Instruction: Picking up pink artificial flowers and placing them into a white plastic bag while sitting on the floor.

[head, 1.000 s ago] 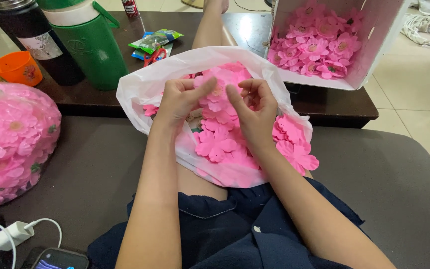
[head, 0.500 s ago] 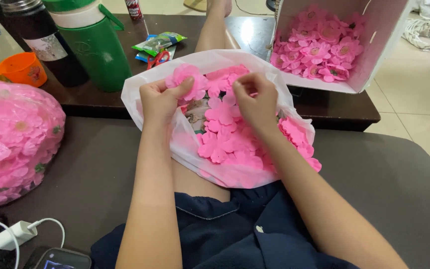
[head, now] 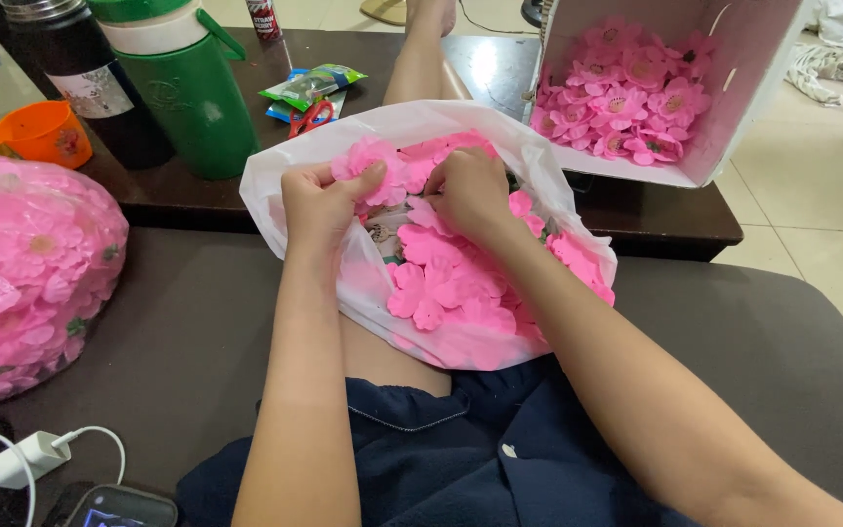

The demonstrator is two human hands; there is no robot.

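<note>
My left hand (head: 322, 200) pinches a soft pink fabric flower petal (head: 375, 166) at the twelve o'clock edge of the white plastic bag (head: 275, 176) on my lap. My right hand (head: 468, 190) is curled closed at its three o'clock, seemingly gripping the same petal. It looks light, floppy and easily creased, so I'd judge the outer edge the best hold.

white bag (head: 275, 185): on the lap, full of pink petals
snack packets (head: 316, 85): green-blue, on the table
phone screen (head: 114, 507): bottom left (lit, mostly cut off)
</note>
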